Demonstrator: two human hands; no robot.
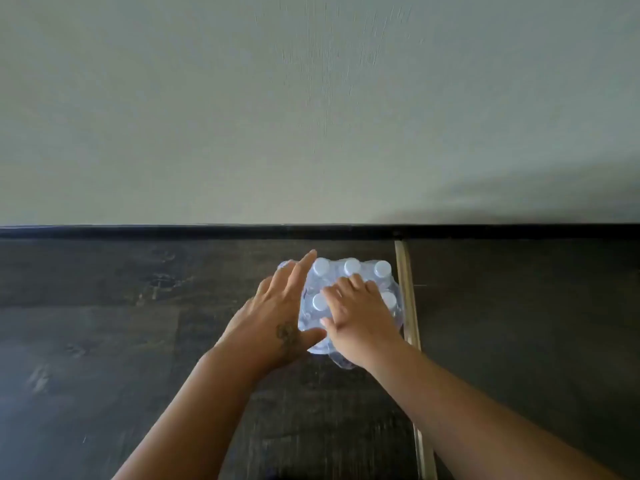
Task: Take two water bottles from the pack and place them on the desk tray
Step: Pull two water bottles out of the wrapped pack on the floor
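A shrink-wrapped pack of water bottles (313, 318) with white caps (351, 266) stands on the dark floor against the wall. My left hand (277, 310) lies flat against the pack's left side, fingers spread and pointing away from me. On top of the pack rests my right hand (360, 315), its fingers curled into the plastic wrap between the caps. No bottle is out of the pack. No desk tray is in view.
A dark wood-look floor (104, 341) runs to a black baseboard (207, 231) under a plain pale wall (311, 116). A light metal strip (410, 320) runs along the floor just right of the pack.
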